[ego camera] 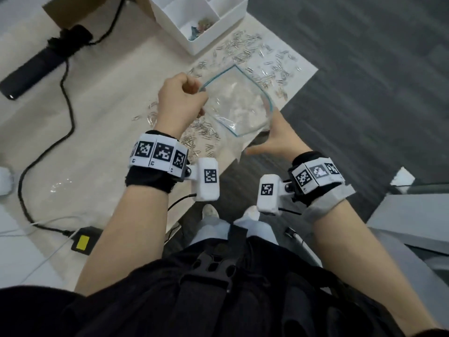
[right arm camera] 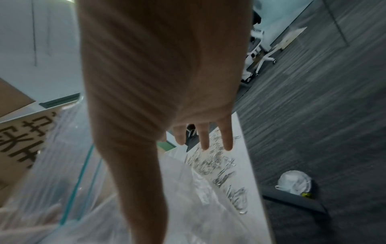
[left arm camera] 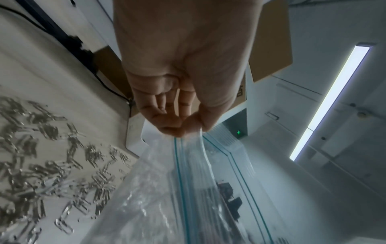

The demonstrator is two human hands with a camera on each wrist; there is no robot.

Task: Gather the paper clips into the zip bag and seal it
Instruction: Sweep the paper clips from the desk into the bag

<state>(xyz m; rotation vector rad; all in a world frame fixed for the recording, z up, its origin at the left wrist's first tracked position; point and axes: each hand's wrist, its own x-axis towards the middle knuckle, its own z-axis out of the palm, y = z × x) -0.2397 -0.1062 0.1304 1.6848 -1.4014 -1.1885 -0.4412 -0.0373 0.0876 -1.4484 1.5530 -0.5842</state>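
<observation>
Cables (ego camera: pixel 65 98) and a black cylindrical device (ego camera: pixel 43 62) are seen on the pale tabletop (ego camera: pixel 102 132) far to the left of the grip, with a black adapter bearing a yellow label (ego camera: pixel 83 242) nearer the body. The zip bag (ego camera: pixel 237 103) is held above the table, its teal-edged mouth spread wide between the two hands. Its left rim is pinched by the left hand (ego camera: pixel 181 100), whose fingers are curled; in the left wrist view the thumb and fingertips (left arm camera: pixel 177 127) are pressed together on the clear plastic just above the teal zip line. Beyond the pinch, a white divided organiser tray (ego camera: pixel 194 27) is seen, with small coloured items in one compartment. Silver paper clips (ego camera: pixel 257 54) are scattered over the table beyond, under and to either side of the held bag; whether any lie inside cannot be told. The bag's right rim is met by the right hand (ego camera: pixel 277 139), whose fingers (right arm camera: pixel 204 138) are stretched straight and slightly spread, with the thumb running down along the plastic. Right of that hand only dark grey carpet (ego camera: pixel 364 69) is seen, where a white face mask (right arm camera: pixel 294 181) lies.
</observation>
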